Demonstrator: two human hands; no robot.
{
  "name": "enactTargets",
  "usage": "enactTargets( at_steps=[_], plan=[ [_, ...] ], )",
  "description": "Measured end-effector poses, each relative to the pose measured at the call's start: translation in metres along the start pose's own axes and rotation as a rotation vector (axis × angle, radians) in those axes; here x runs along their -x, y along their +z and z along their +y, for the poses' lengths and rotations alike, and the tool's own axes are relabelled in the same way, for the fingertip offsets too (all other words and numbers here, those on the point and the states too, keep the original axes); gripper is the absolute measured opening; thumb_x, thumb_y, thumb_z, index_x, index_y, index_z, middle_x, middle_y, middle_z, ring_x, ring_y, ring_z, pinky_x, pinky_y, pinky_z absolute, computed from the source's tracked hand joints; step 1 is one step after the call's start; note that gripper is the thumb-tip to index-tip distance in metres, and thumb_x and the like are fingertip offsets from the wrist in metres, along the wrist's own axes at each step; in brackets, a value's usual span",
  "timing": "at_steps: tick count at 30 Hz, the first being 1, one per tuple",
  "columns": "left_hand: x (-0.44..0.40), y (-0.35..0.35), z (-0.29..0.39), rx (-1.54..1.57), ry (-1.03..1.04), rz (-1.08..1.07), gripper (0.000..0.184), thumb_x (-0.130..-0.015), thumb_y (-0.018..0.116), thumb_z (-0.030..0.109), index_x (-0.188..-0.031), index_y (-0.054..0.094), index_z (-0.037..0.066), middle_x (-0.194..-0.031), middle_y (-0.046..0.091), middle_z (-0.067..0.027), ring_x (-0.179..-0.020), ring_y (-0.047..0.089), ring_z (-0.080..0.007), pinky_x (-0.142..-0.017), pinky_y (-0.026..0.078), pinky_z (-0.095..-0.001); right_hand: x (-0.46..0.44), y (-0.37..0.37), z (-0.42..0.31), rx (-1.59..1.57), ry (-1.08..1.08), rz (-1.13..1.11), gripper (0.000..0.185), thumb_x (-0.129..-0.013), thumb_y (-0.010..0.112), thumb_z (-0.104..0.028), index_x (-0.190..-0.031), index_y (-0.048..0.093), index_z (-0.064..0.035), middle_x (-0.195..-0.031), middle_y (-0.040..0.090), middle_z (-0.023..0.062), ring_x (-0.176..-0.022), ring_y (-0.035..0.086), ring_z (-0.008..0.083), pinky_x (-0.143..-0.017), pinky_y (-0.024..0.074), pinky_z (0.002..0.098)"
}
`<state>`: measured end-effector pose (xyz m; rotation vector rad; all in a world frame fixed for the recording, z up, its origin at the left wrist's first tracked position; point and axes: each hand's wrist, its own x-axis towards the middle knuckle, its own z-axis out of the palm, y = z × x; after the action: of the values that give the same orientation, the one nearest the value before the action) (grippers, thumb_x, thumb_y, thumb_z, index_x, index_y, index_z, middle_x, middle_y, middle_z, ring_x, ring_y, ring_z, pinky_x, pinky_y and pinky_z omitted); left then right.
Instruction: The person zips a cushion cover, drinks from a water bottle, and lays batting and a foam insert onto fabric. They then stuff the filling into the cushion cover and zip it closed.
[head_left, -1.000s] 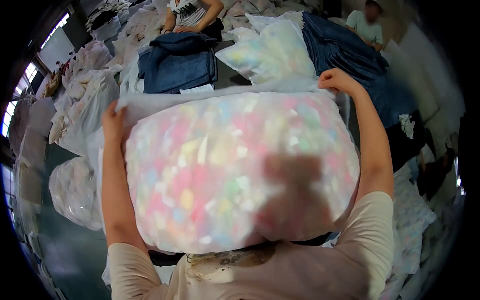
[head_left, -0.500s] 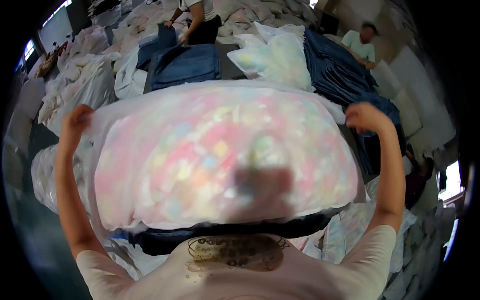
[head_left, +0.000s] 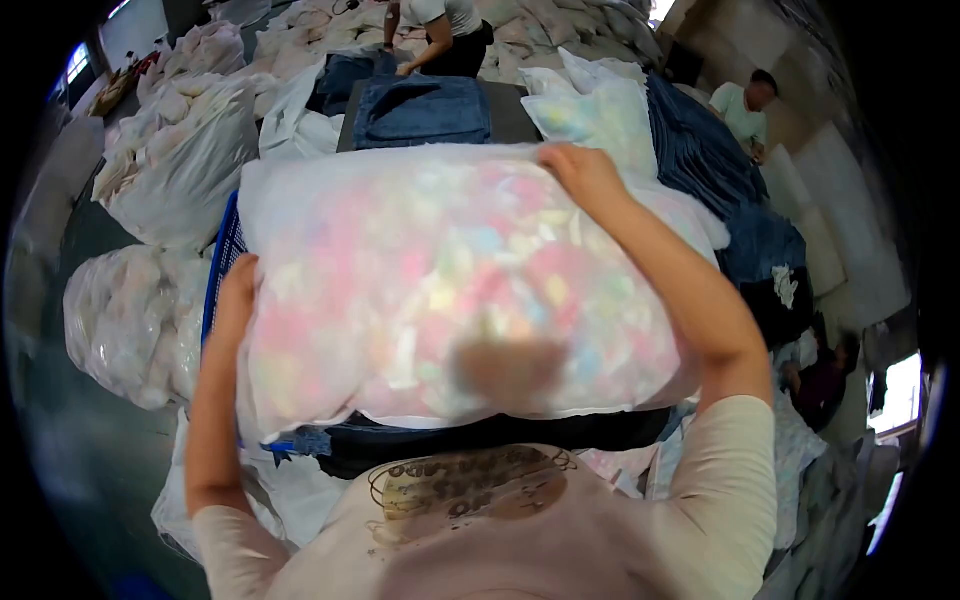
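a large, see-through white bag point(head_left: 430, 300), plump with blurred pink, yellow, blue and green pieces, lies broad side up with its long side crosswise, over dark cloth point(head_left: 480, 440) showing along its near edge.

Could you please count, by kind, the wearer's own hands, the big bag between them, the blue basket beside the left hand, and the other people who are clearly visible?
Own hands: 2 (left hand, right hand)
Big bag: 1
Blue basket: 1
Other people: 3 (top person, right person, lower-right person)
Total: 7
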<state>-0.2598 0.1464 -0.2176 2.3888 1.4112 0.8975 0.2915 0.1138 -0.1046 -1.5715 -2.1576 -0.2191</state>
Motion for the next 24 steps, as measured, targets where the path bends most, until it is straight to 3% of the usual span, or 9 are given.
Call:
enactTargets(
  at_steps=[2, 4, 9, 11, 13, 14, 18, 19, 24],
  plan=[
    [0.018, 0.034, 0.019, 0.252, -0.141, 0.202, 0.037, -0.087, 0.059, 0.015, -0.120, 0.061, -0.002, -0.119, 0.061, -0.0196, -0.105, 0.059, -0.0329, -0.091, 0.047, -0.0360, 0.024, -0.068, -0.061, -0.010, 0.249, -0.194, 0.035, -0.099, 0.050, -0.034, -0.105, 0.072, -0.0075, -0.097, 0.071, 0.0182, -0.087, 0.066, 0.0403, -0.077, 0.0525, 0.0454],
    [0.030, 0.046, 0.035, 0.563, -0.289, 0.248, 0.041, -0.091, 0.056, 0.022, -0.125, 0.058, -0.002, -0.122, 0.061, -0.0191, -0.109, 0.059, -0.0310, -0.094, 0.046, -0.0349, 0.059, -0.060, -0.070, 0.037, 0.171, -0.256, 0.040, -0.099, 0.049, -0.036, -0.113, 0.069, -0.0039, -0.106, 0.069, 0.0203, -0.096, 0.065, 0.0405, -0.085, 0.0512, 0.0449],
    [0.044, -0.007, 0.025, 1.283, -0.782, -0.125, 0.056, -0.100, 0.047, 0.039, -0.137, 0.049, -0.003, -0.130, 0.060, -0.0177, -0.118, 0.058, -0.0264, -0.101, 0.043, -0.0320, 0.090, -0.072, -0.091, -0.046, 0.083, -0.471, 0.074, -0.098, 0.047, -0.053, -0.139, 0.044, 0.0088, -0.141, 0.046, 0.0309, -0.133, 0.043, 0.0427, -0.113, 0.0319, 0.0456],
    [0.050, -0.038, 0.030, 1.161, -0.798, -0.332, 0.063, -0.104, 0.044, 0.046, -0.142, 0.046, -0.004, -0.133, 0.060, -0.0172, -0.121, 0.057, -0.0245, -0.104, 0.042, -0.0309, 0.087, -0.077, -0.098, -0.033, 0.127, -0.662, 0.089, -0.096, 0.046, -0.061, -0.145, 0.032, 0.0126, -0.151, 0.032, 0.0343, -0.144, 0.029, 0.0435, -0.120, 0.0202, 0.0467],
    [0.050, -0.060, 0.056, 0.477, -0.363, -0.515, 0.064, -0.105, 0.041, 0.045, -0.144, 0.042, -0.006, -0.138, 0.057, -0.0188, -0.128, 0.053, -0.0272, -0.107, 0.039, -0.0317, 0.096, -0.054, -0.097, 0.033, 0.124, -0.571, 0.097, -0.093, 0.045, -0.068, -0.145, 0.032, 0.0126, -0.152, 0.030, 0.0352, -0.145, 0.028, 0.0423, -0.120, 0.0188, 0.0472],
    [0.054, -0.058, 0.061, 0.335, -0.259, -0.484, 0.063, -0.105, 0.042, 0.044, -0.143, 0.042, -0.006, -0.137, 0.057, -0.0188, -0.127, 0.054, -0.0273, -0.106, 0.040, -0.0320, 0.107, -0.027, -0.094, 0.116, 0.104, -0.463, 0.096, -0.093, 0.045, -0.068, -0.145, 0.033, 0.0124, -0.151, 0.032, 0.0344, -0.144, 0.030, 0.0417, -0.120, 0.0193, 0.0472],
    [0.055, 0.014, 0.056, 0.471, -0.269, -0.243, 0.060, -0.102, 0.046, 0.041, -0.140, 0.046, -0.005, -0.132, 0.059, -0.0188, -0.122, 0.056, -0.0275, -0.103, 0.042, -0.0332, 0.115, 0.019, -0.097, 0.124, 0.087, -0.237, 0.085, -0.097, 0.047, -0.056, -0.145, 0.032, 0.0123, -0.151, 0.034, 0.0322, -0.144, 0.031, 0.0406, -0.120, 0.0191, 0.0474],
    [0.052, 0.024, 0.054, 0.496, -0.281, -0.218, 0.059, -0.101, 0.047, 0.041, -0.139, 0.047, -0.005, -0.131, 0.060, -0.0188, -0.121, 0.057, -0.0276, -0.103, 0.042, -0.0335, 0.111, 0.011, -0.095, 0.109, 0.081, -0.272, 0.084, -0.098, 0.047, -0.055, -0.145, 0.032, 0.0124, -0.150, 0.035, 0.0319, -0.144, 0.031, 0.0407, -0.120, 0.0192, 0.0474],
    [0.045, -0.044, 0.035, 0.544, -0.365, -0.410, 0.055, -0.098, 0.051, 0.037, -0.135, 0.051, -0.003, -0.126, 0.062, -0.0187, -0.116, 0.060, -0.0280, -0.099, 0.045, -0.0351, 0.133, -0.021, -0.123, 0.041, 0.080, -0.386, 0.076, -0.099, 0.047, -0.047, -0.145, 0.032, 0.0121, -0.151, 0.035, 0.0297, -0.144, 0.031, 0.0405, -0.120, 0.0205, 0.0475]
  ],
)
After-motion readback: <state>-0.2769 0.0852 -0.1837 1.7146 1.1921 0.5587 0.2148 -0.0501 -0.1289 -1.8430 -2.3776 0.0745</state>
